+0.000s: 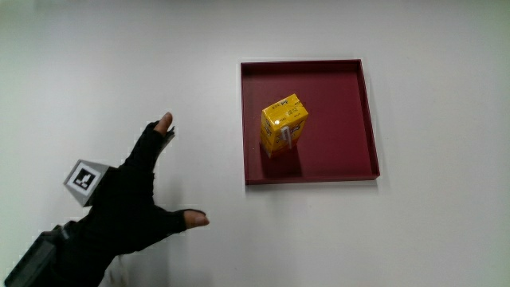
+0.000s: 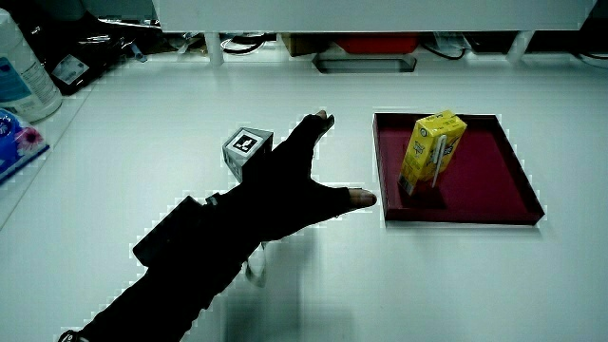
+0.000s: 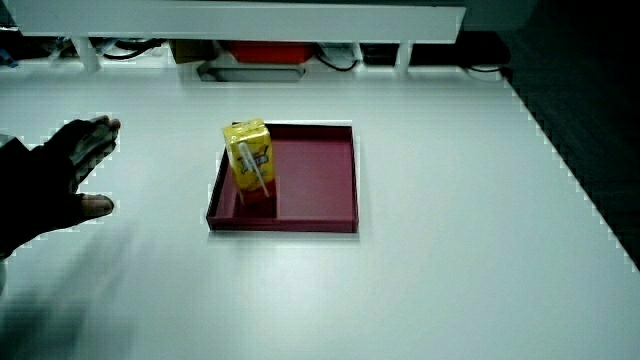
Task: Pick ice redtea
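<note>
While the hand (image 1: pixel 131 199) hovers over bare table (image 1: pixel 119 64) beside the dark red tray (image 1: pixel 370 119), fingers spread and holding nothing, we take the step in hand to be the reach toward the ice redtea carton (image 1: pixel 284 123). The carton, a yellow drink box with a straw fixed to one face, stands upright inside the tray, a little off its middle and toward the wall nearest the hand; in both side views it reads as upright and clear of every wall (image 2: pixel 432 147) (image 3: pixel 250 160). The patterned cube (image 1: pixel 85 182) sits on the back of the glove, at lower left of the main view, with the tray right of centre.

We judge that a good pick brings the hand over the low tray wall rather than through it, then closes thumb and fingers on two opposite broad faces of the carton. A grip about the middle of the box, clear of the straw, should keep it from tipping. Squeezing lightly seems wise, since a drink carton probably dents.
</note>
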Action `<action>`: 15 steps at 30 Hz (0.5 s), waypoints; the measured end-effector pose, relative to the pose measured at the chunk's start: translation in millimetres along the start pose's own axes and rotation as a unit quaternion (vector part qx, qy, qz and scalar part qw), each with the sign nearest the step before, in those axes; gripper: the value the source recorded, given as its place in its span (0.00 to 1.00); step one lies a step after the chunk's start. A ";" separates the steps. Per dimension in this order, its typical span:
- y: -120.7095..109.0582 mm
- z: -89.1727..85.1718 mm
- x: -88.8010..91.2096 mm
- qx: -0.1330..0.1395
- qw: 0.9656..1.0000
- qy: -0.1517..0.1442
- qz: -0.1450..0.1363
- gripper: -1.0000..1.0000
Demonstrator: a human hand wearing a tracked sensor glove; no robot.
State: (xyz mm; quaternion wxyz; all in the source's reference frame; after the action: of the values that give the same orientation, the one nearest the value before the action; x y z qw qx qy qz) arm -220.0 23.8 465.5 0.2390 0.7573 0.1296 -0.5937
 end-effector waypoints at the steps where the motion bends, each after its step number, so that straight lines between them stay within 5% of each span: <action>1: 3.3 -2.2 0.9 0.000 1.000 -0.004 0.002 0.50; 6: 18.1 -8.9 -10.5 0.009 0.999 0.022 0.045 0.50; 7: 22.1 -11.2 -8.0 0.011 0.999 0.013 0.051 0.50; 9: 31.6 -18.5 7.0 0.009 0.999 -0.035 0.013 0.50; 15: 51.3 -25.4 0.5 0.027 0.997 -0.067 0.018 0.50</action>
State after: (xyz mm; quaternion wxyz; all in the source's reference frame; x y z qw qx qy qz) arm -173.9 -6.8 480.3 0.2376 0.7240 0.0836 -0.6422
